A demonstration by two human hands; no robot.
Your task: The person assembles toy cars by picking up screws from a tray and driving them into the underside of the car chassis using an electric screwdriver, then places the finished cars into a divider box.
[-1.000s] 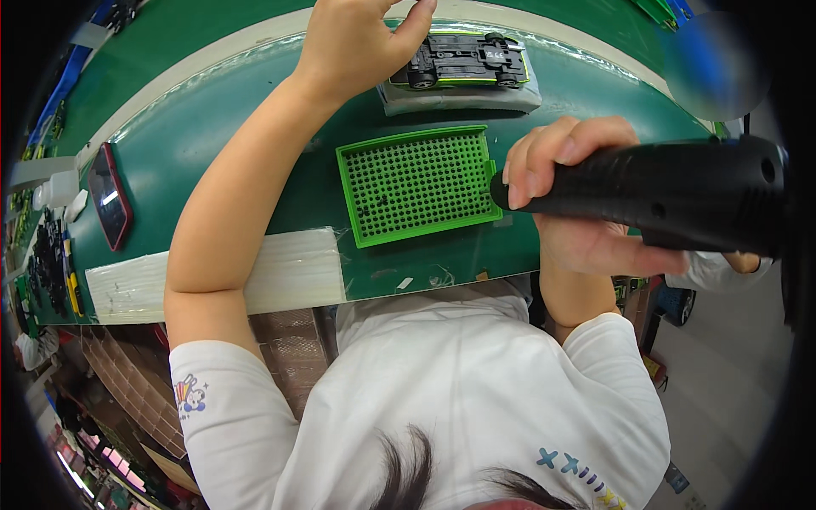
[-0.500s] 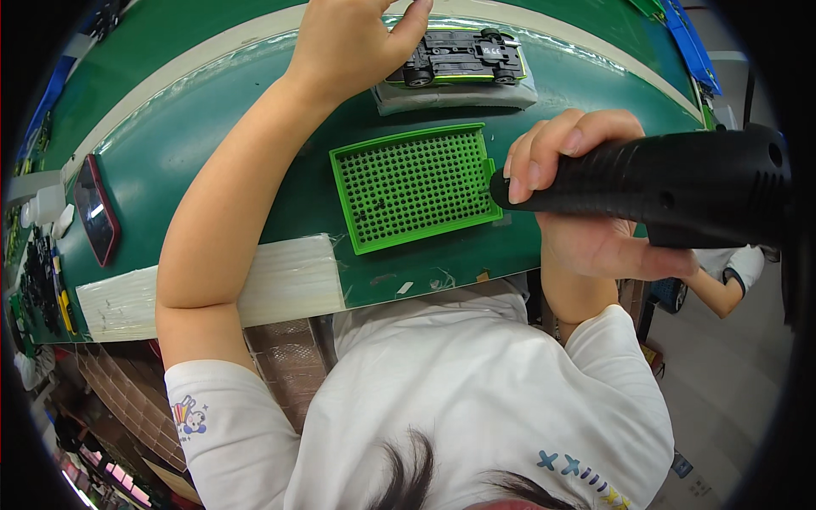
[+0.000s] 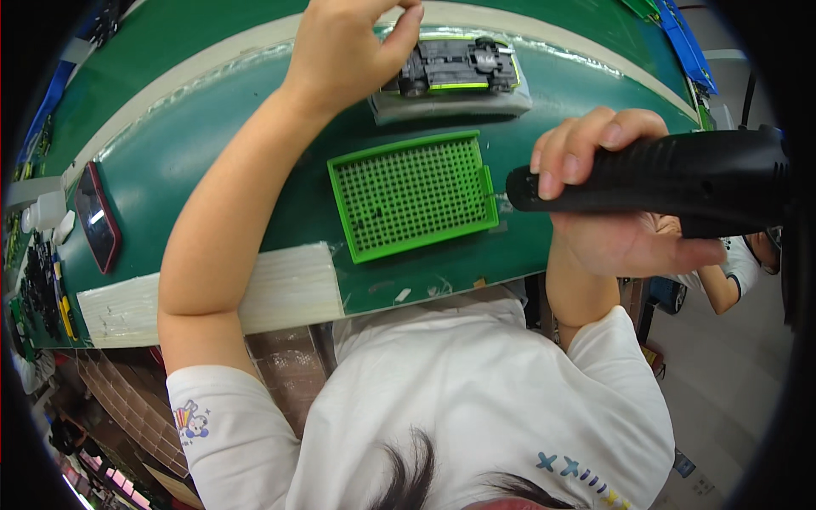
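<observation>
A toy car [image 3: 459,68] lies upside down, its black underside and wheels facing up and a lime-green edge showing. It rests on a grey padded block [image 3: 459,104] at the far side of the bench. My left hand [image 3: 353,55] is beside the car's left end, thumb and a finger drawn together at the picture's upper edge; what they hold, if anything, is hidden. On the right, my right hand [image 3: 603,242] grips a black electric screwdriver [image 3: 680,178], which points left. Its thin bit shows close to the right edge of a green perforated tray [image 3: 344,212].
A few small dark pieces [image 3: 374,212] lie in the tray. At the left are a red-edged phone [image 3: 98,217] and a white foam sheet [image 3: 293,280] along the green bench's [image 3: 221,238] near edge. Another person's arm [image 3: 718,289] shows at the right.
My right hand and the screwdriver have moved a little to the right, away from the tray. My left hand stays beside the car. The whole view has shifted slightly.
</observation>
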